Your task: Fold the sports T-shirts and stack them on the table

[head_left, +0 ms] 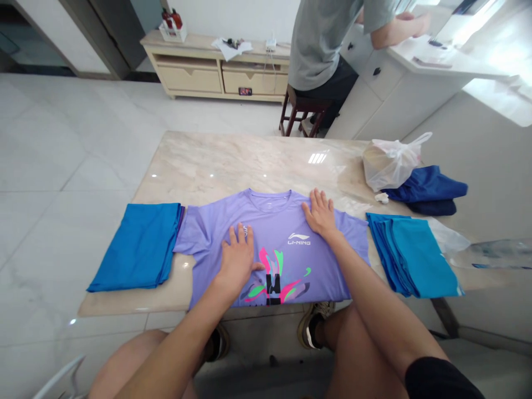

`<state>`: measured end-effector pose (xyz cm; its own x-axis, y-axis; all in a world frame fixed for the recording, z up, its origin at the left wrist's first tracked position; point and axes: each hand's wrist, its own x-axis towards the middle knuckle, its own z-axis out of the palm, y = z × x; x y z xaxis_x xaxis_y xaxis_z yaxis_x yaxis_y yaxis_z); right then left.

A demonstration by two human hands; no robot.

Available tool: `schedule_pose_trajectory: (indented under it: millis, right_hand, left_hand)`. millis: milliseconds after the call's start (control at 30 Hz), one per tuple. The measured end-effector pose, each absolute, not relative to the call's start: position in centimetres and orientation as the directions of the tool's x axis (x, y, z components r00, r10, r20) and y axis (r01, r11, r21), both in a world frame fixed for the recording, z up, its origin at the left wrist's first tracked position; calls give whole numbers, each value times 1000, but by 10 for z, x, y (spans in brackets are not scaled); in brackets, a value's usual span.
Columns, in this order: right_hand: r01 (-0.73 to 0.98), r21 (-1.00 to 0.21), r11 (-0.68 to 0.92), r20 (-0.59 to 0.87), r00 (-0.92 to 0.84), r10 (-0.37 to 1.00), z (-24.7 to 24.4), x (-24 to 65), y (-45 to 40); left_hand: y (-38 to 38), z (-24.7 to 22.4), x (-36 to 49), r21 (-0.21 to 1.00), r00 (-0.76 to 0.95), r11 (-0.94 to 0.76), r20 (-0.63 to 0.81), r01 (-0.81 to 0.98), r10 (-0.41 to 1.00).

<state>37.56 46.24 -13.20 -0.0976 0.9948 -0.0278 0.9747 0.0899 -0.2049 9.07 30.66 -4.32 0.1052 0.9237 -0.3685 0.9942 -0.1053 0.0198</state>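
Lavender LI-NING T-shirt (282, 216) lies flat; left hand (236, 260) and right hand (320, 216) rest on it, fingers (241, 235) spread, unclenched.

Glossy pale marble-patterned floor tiles (75, 133) run back to a low cream drawer cabinet (220, 72) against a white wall (233, 19). A dark wooden stool (284, 118) stands beside a white counter (440, 61) washed in bright light.

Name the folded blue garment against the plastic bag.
The navy garment, darkest of the three, against the white plastic bag; the bright blue pile and the teal pile flank the lilac T-shirt.
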Motion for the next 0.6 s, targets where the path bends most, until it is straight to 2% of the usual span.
schedule_pose_trajectory:
  millis: [67,100,200,267,367,600]
  right_hand:
    - [976,-215,46,-3,-47,999,-133,373,462]
    - [973,-215,80,16,-78,997,-132,370,460]
    - [931,-185,313,42,-311,949,-128,361,451]
    - [899,-163,406,15,-409,912,-126,359,446]
    - [915,-153,372,0,-377,926,-127,363,443]
    - [912,-181,367,88,-357,930,-128,365,446]
  left_hand:
    - [309,-44,87,24,119,-118,-349,993,930]
    - [311,-44,84,29,130,-127,-334,991,933]
    - [320,-41,73,48,140,-132,-269,990,953]
    - [325,-40,68,43,122,-116,-235,992,964]
    - [327,-44,68,27,111,-107,-254,994,961]
    - [313,-56,99,109,252,-228,-354,968,900]
